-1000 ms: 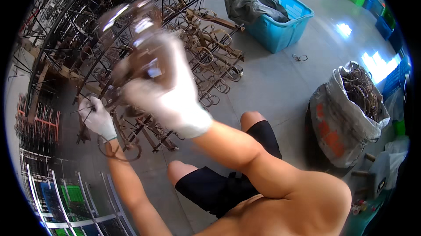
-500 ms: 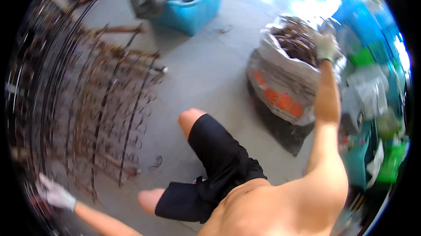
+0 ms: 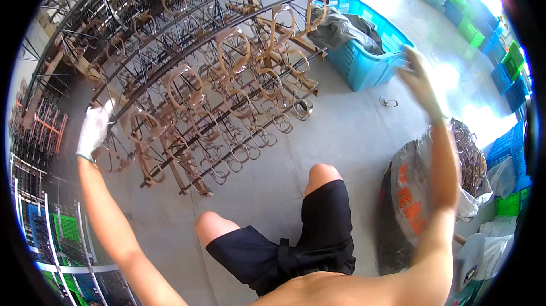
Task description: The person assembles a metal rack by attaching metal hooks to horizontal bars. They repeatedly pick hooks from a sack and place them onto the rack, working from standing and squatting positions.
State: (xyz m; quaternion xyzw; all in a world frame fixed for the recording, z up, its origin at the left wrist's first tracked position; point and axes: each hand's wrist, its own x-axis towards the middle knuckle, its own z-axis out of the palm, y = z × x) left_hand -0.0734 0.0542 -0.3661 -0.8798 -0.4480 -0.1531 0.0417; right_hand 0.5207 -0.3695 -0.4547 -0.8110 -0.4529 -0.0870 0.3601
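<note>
At the left, my left hand in a white glove is closed around the end of a dark rod of a rack. Brown eyeglass frames hang in rows from the rack's rods. My right hand, gloved and smeared by motion, is in the air between the blue crate and the white sack. Its fingers look apart, and I see nothing in them. Many brown eyeglass frames fill the sack's open mouth, partly hidden by my right forearm.
Grey cloth drapes over the crate's edge. One loose eyeglass frame lies on the grey floor. White metal shelving stands at the lower left. Blue and green crates line the far right. Plastic bags lie beside the sack.
My right hand has come out of the sack's mouth and lifted away toward the crate. My view has turned left, so the rack now shows more fully and sharply. My left hand stays at the rack.
</note>
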